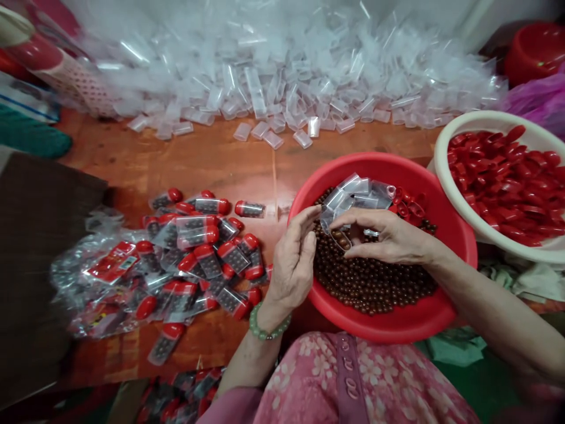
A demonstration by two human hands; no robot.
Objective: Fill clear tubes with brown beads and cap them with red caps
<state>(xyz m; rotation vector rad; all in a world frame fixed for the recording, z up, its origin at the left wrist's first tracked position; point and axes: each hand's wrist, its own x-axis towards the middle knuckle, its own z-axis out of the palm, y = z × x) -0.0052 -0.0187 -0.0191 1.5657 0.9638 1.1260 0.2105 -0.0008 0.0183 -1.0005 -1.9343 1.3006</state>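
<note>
A red basin (397, 321) holds a heap of small dark brown beads (371, 282), some empty clear tubes (353, 194) and a few red caps. My right hand (388, 235) hovers over the beads, its fingers pinched on a small clear tube (341, 240) with beads in it. My left hand (293, 259), with a green bead bracelet at the wrist, is at the basin's left rim, fingers slightly curled and apart, fingertips near the tube, holding nothing that I can see.
A white bowl (463, 194) of red caps (503, 176) stands at the right. Filled red-capped tubes (198, 253) lie piled on the orange table (212, 159) to the left. A large heap of empty clear tubes (286, 76) runs along the back.
</note>
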